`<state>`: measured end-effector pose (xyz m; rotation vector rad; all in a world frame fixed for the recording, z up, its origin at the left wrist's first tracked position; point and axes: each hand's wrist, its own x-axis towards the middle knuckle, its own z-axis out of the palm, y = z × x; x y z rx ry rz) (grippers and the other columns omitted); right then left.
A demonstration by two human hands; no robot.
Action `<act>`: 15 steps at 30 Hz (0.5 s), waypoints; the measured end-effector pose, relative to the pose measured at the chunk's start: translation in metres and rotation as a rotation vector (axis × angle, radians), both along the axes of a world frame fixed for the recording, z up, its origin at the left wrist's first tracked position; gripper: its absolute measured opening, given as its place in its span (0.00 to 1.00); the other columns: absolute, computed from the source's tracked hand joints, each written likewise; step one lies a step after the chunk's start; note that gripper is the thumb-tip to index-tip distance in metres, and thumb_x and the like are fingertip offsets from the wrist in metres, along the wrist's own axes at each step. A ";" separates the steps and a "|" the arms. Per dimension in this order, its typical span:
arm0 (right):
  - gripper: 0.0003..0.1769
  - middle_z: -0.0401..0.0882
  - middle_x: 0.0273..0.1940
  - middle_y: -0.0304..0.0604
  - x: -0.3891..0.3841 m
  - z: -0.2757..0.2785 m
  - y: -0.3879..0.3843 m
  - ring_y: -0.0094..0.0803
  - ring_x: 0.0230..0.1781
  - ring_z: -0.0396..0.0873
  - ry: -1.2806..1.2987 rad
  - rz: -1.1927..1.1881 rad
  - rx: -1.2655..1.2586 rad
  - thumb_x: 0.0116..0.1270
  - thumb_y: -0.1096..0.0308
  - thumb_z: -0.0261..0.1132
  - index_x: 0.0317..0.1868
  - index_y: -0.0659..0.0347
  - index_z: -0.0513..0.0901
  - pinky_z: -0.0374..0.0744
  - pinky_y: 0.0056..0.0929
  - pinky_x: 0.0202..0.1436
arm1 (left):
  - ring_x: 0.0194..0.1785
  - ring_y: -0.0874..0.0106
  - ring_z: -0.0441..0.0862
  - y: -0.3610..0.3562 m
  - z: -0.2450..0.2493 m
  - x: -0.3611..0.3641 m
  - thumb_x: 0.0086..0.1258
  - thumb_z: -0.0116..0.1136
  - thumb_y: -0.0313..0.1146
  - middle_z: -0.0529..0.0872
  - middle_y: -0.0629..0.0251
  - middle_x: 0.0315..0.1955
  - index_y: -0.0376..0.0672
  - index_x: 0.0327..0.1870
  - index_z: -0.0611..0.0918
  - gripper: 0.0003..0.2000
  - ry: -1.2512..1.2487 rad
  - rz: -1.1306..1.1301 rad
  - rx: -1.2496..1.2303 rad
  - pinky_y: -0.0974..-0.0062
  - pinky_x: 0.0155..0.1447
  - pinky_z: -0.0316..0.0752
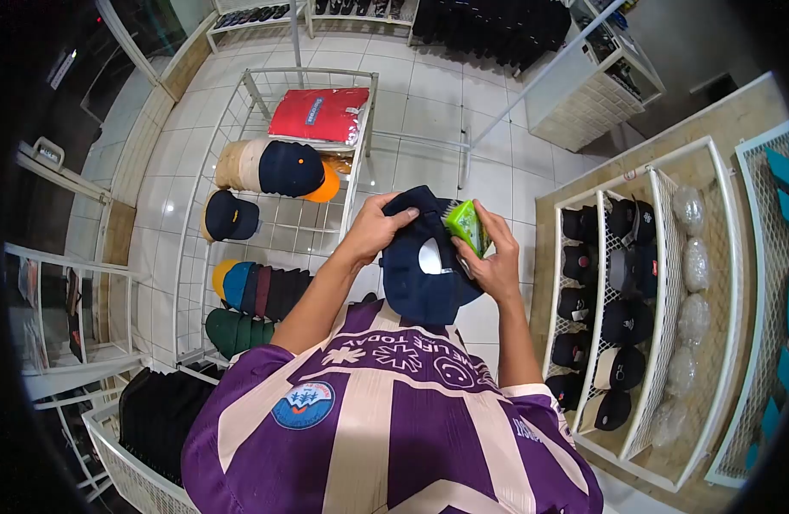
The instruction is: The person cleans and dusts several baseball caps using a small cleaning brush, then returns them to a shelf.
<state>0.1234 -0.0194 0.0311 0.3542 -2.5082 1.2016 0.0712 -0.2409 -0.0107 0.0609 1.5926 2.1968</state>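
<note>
A dark navy cap (416, 287) is held up in front of my chest, with its back opening and strap showing. My left hand (376, 230) pinches the cap's upper left edge between thumb and fingers. In my right hand (496, 257) is a bright green brush (466, 228), its bristles facing the cap's upper right side. The fingers of that hand wrap round the brush from the right. Part of the cap's far side is hidden behind the brush and the hand.
A white wire rack (189, 257) at the left bears stacked caps (285, 169) and a red packaged garment (319, 115). White shelves (660, 300) with more caps stand at the right. A brick-patterned counter (574, 111) is farther back; a basket (129, 454) holds black cloth.
</note>
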 end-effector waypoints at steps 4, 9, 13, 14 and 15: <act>0.36 0.82 0.56 0.53 -0.016 0.021 -0.025 0.46 0.58 0.83 0.076 -0.037 -0.031 0.58 0.72 0.77 0.69 0.63 0.78 0.80 0.38 0.63 | 0.41 0.79 0.85 0.014 -0.003 -0.001 0.72 0.66 0.27 0.90 0.67 0.42 0.34 0.54 0.86 0.12 0.047 0.035 -0.077 0.78 0.45 0.81; 0.37 0.81 0.58 0.55 -0.015 -0.004 0.012 0.48 0.58 0.82 0.058 0.025 -0.001 0.59 0.73 0.76 0.70 0.63 0.77 0.79 0.38 0.63 | 0.43 0.78 0.86 -0.003 0.024 -0.003 0.75 0.62 0.24 0.91 0.65 0.41 0.33 0.52 0.86 0.09 0.078 0.087 0.145 0.78 0.49 0.82; 0.35 0.80 0.59 0.55 -0.021 0.005 0.003 0.49 0.60 0.81 0.084 0.005 -0.055 0.59 0.75 0.74 0.69 0.64 0.76 0.77 0.39 0.65 | 0.42 0.80 0.85 0.008 0.006 -0.005 0.75 0.62 0.25 0.90 0.67 0.41 0.34 0.53 0.86 0.10 0.149 0.063 -0.010 0.79 0.48 0.81; 0.34 0.80 0.60 0.55 -0.021 0.021 -0.010 0.50 0.61 0.80 0.082 0.056 -0.092 0.59 0.75 0.73 0.68 0.65 0.76 0.76 0.39 0.66 | 0.43 0.81 0.84 0.011 0.006 -0.004 0.75 0.62 0.25 0.90 0.68 0.41 0.35 0.53 0.87 0.10 0.101 0.069 -0.022 0.79 0.49 0.80; 0.35 0.80 0.60 0.54 -0.023 0.024 -0.014 0.48 0.62 0.80 0.115 0.122 -0.047 0.60 0.73 0.73 0.69 0.64 0.75 0.76 0.39 0.67 | 0.43 0.80 0.84 0.014 0.005 -0.003 0.75 0.63 0.26 0.90 0.69 0.41 0.35 0.54 0.86 0.10 0.136 0.089 0.038 0.80 0.51 0.80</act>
